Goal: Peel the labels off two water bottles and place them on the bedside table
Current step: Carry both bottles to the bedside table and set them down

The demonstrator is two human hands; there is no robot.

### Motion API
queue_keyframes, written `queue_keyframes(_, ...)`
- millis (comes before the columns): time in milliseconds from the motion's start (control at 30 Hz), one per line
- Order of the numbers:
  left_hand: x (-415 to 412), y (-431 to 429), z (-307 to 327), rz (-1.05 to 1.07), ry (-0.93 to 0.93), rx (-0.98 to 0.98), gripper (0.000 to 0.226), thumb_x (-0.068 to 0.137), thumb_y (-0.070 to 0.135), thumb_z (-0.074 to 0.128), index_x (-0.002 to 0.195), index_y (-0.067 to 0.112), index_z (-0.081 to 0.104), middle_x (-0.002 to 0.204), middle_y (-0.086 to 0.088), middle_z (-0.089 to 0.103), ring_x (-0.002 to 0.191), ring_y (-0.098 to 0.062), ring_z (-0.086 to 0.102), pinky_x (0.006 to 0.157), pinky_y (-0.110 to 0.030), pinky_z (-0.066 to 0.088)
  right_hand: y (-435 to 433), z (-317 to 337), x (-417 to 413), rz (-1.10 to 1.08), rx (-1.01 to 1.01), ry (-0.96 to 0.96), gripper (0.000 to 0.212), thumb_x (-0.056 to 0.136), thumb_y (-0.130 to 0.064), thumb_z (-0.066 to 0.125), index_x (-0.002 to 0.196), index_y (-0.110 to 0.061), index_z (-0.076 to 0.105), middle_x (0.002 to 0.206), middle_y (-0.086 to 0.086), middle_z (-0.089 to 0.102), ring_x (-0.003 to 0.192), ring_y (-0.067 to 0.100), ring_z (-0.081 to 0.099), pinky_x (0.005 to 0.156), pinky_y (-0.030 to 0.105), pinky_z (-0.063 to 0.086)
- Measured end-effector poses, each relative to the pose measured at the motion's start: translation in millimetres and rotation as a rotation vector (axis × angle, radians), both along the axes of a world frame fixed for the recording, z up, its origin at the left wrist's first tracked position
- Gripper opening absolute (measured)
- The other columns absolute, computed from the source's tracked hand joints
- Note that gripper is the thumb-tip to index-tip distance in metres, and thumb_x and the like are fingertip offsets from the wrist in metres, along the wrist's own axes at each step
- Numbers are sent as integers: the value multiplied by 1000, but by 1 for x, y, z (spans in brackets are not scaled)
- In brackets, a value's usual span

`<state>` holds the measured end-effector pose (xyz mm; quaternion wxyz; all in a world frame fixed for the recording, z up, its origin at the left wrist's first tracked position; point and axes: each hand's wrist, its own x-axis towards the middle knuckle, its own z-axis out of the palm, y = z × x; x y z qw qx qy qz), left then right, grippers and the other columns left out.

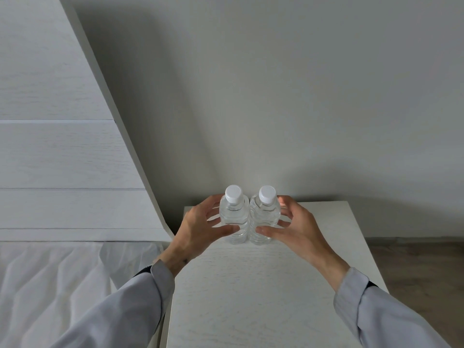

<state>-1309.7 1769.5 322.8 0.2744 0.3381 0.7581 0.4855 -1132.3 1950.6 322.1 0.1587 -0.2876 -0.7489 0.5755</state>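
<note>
Two clear water bottles with white caps stand upright and touching on the white bedside table [251, 285], near its back edge. No label shows on either one. My left hand [200, 227] wraps the left bottle [234, 214], thumb on its front and fingers curled round its far side. My right hand [293, 227] holds the right bottle [265, 214] the same way, thumb pressed low on its front. Both bottle bases rest on the tabletop.
A white wooden headboard [62, 159] rises at the left, with a bed in white sheets [50, 285] below it. A plain grey wall [276, 96] stands right behind the bottles. Brown floor [421, 267] shows to the right of the table.
</note>
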Motion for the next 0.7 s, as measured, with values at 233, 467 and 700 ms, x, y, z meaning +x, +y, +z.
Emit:
queue_keyframes(233, 3, -1, 0, 1, 19, -9, 72, 80, 21, 94, 144, 17, 60, 140, 4, 71, 134, -15, 66, 115, -43, 53, -1, 1, -1, 16, 13, -3, 68, 61, -34, 99, 119, -43, 63, 125, -16, 71, 124, 0, 64, 102, 22, 54)
queue_keyframes(467, 0, -3, 5, -8, 33, -13, 80, 76, 29, 96, 146, 21, 58, 139, 7, 70, 134, -15, 65, 113, -42, 55, 0, 5, 2, 39, 50, -23, 77, 61, -34, 99, 126, -47, 59, 125, -23, 68, 127, 0, 61, 104, 27, 53)
queue_keyframes(700, 2, 0, 7, 12, 32, -10, 72, 75, 27, 96, 139, 24, 63, 132, 11, 74, 127, -12, 70, 105, -32, 59, 2, 6, 1, 40, 45, -22, 68, 66, -27, 99, 115, -54, 60, 112, -40, 66, 119, 4, 67, 94, 19, 56)
